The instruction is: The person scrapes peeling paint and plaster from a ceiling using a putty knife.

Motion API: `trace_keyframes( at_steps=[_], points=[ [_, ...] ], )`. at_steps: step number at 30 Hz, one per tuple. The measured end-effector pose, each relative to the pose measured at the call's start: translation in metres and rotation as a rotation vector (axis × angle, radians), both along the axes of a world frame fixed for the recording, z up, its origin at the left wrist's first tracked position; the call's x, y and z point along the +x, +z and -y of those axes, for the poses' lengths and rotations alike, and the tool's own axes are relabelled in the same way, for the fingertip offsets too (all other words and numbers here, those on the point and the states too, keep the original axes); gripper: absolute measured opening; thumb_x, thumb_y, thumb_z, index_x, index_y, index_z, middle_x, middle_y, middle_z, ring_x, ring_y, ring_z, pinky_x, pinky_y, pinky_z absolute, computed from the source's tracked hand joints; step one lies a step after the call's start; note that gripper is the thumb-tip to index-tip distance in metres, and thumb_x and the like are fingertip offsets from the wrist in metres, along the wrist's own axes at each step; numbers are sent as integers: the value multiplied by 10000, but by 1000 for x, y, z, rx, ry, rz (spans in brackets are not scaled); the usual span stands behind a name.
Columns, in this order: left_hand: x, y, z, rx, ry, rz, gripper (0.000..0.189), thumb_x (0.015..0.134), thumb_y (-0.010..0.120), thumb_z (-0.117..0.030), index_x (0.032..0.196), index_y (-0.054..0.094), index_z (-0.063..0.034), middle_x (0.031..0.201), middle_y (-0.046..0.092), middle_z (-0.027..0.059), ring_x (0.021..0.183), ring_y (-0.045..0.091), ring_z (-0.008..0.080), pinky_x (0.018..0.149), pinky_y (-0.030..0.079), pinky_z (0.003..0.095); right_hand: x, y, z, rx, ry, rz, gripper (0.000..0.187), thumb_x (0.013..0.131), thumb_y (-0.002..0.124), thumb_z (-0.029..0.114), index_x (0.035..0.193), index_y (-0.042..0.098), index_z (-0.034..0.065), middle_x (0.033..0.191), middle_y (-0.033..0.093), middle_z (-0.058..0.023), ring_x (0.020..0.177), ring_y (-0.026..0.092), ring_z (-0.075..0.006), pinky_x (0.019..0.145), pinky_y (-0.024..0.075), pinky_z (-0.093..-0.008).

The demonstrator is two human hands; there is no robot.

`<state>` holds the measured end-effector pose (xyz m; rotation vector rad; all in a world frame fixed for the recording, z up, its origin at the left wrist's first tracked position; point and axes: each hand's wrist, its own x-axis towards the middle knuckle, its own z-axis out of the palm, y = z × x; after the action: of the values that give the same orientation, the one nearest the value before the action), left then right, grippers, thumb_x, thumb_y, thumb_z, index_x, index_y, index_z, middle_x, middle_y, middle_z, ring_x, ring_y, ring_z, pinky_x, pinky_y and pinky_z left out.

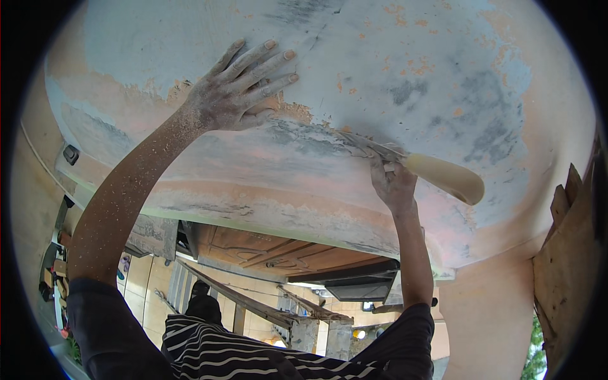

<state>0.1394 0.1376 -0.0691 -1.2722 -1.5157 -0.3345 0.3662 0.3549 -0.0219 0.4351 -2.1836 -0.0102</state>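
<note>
My left hand, dusted white, lies with spread fingers against the plastered surface. Its forearm carries flecks of debris. In my right hand is a scraper with a pale cream handle. My fingers grip it close to where the blade meets the handle, and the handle's end sticks out to the right. The metal blade touches a rough, flaking line in the plaster. Between my hands a patch of coarse tan material is exposed. Grey, pale blue and peach patches mottle the surface.
A wooden ladder or trestle stands below me on a tiled floor. Beneath the plastered edge is a carved wooden door. Rough wooden boards rise at the right. A small dark fixture is at the left.
</note>
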Motion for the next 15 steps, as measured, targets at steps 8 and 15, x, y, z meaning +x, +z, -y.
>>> trace_keyframes(
  at_steps=[8, 15],
  points=[
    [-2, 4, 3, 1, 15, 5, 654, 781, 503, -565, 1342, 276, -317, 1431, 194, -17, 1322, 162, 207, 1112, 95, 454, 2, 3, -1, -66, -15, -64, 164, 720, 681, 0, 787, 533, 23, 653, 578, -56, 496, 517, -147, 404, 388, -261],
    [-1, 2, 3, -15, 37, 10, 654, 780, 500, -571, 1342, 278, -320, 1434, 188, -17, 1325, 155, 207, 1111, 94, 454, 0, -2, -1, -285, -16, 11, 202, 704, 707, 28, 825, 548, 58, 647, 594, -49, 477, 531, -151, 383, 377, -277]
  ],
)
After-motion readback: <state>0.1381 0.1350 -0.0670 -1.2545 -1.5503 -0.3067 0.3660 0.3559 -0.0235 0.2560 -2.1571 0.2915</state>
